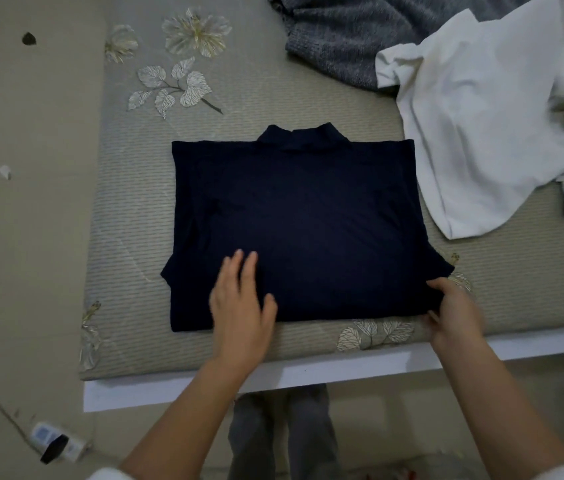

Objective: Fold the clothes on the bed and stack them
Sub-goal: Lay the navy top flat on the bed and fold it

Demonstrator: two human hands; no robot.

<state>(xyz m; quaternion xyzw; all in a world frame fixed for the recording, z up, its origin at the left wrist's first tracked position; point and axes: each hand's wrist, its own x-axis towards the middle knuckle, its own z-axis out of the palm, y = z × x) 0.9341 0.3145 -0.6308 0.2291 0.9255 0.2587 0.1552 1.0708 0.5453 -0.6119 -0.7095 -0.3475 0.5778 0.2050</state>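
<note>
Head view: one navy top (301,220), left hand (239,306) flat on it, right hand (453,313) pinching its corner; beyond, one white shirt (481,116), one grey knit (343,36).

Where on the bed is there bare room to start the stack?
Bare bedspread left of the navy top and beyond its collar, up to the flower print. Right is crowded: white shirt over grey sweater.

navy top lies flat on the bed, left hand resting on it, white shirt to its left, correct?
Not quite. The head view shows the white shirt to the right of the navy top, not its left. The left hand does rest on it.
</note>
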